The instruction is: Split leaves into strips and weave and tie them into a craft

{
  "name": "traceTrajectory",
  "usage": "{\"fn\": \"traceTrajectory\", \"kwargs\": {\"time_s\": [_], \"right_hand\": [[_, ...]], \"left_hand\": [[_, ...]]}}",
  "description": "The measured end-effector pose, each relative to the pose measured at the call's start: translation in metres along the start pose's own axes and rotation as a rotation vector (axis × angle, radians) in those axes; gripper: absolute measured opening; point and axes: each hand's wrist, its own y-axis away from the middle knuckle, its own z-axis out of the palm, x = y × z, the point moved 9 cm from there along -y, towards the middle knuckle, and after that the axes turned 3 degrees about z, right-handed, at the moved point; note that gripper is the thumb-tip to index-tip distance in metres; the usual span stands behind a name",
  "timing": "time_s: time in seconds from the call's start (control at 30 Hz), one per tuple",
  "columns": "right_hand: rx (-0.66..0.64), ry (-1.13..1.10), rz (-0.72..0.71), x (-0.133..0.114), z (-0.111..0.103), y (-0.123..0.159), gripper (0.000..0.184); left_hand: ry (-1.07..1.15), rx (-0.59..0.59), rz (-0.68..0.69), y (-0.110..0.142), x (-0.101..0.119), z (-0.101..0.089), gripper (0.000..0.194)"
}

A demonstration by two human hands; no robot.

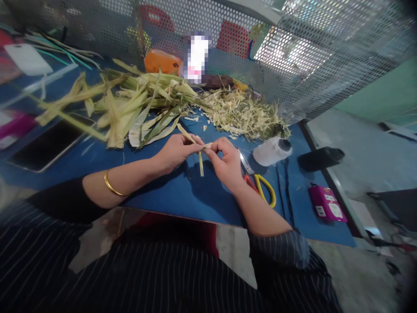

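Note:
Both hands meet over the blue table in the head view. My left hand [176,152] pinches a pale, narrow strip of corn husk [201,165]; one end sticks up past the fingers and another hangs below. Thumb and fingers of my right hand [227,163] press together on the same husk, at a small folded bit between the fingertips. Part of the strip is hidden by the fingers. Scissors [269,191] with red and yellow handles lie just right of my right hand, partly covered by it. A pile of long corn husks [130,104] lies beyond my left hand.
Shredded husk scraps [243,111] are heaped at the back, before a perforated metal screen [228,26]. A white thread spool [272,151], a black cylinder [321,158] and a magenta box [327,203] stand at the right. A dark phone [48,143] lies at the left.

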Motion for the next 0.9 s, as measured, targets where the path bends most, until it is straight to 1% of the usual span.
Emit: {"fn": "traceTrajectory", "kwargs": {"time_s": [0.07, 0.13, 0.23, 0.3, 0.37, 0.43, 0.5, 0.6, 0.67, 0.73, 0.8, 0.83, 0.9], "right_hand": [[0.018, 0.102, -0.076, -0.005, -0.001, 0.002, 0.018], [0.032, 0.262, -0.162, -0.01, -0.001, 0.004, 0.015], [0.052, 0.508, -0.333, -0.025, 0.001, 0.009, 0.014], [0.022, 0.586, -0.428, -0.033, 0.005, 0.011, 0.014], [-0.064, 0.597, -0.451, -0.034, 0.012, 0.01, 0.017], [-0.15, 0.579, -0.384, -0.026, 0.016, 0.007, 0.019], [-0.179, 0.52, -0.27, -0.015, 0.016, 0.003, 0.017], [-0.152, 0.41, -0.14, -0.004, 0.012, 0.0, 0.014], [-0.124, 0.386, -0.124, -0.004, 0.009, 0.0, 0.014], [-0.112, 0.388, -0.138, -0.007, 0.008, 0.0, 0.013], [-0.119, 0.374, -0.119, -0.006, 0.008, 0.0, 0.012], [-0.13, 0.346, -0.08, -0.003, 0.008, 0.0, 0.012], [-0.164, 0.238, 0.041, 0.009, 0.009, 0.0, 0.011]], "left_hand": [[0.045, 0.026, -0.067, 0.0, -0.007, -0.002, 0.011], [0.058, 0.042, -0.121, 0.0, -0.012, -0.003, 0.012], [0.018, 0.033, -0.145, 0.001, -0.013, -0.003, 0.011], [-0.029, 0.021, -0.138, 0.002, -0.012, -0.003, 0.008], [-0.086, -0.005, -0.113, 0.002, -0.009, -0.003, 0.006], [-0.148, -0.065, -0.066, 0.002, -0.006, 0.001, 0.009], [-0.212, -0.102, -0.01, 0.002, -0.002, 0.003, 0.016], [-0.249, -0.097, 0.025, 0.002, 0.001, 0.001, 0.023], [-0.213, -0.094, -0.013, 0.001, -0.001, 0.0, 0.023], [-0.165, -0.093, -0.052, 0.001, -0.004, -0.001, 0.023], [-0.153, -0.102, -0.053, 0.0, -0.003, 0.0, 0.023], [-0.162, -0.115, -0.037, 0.0, -0.001, 0.001, 0.024], [-0.212, -0.141, 0.009, 0.001, 0.004, 0.004, 0.025]]}}
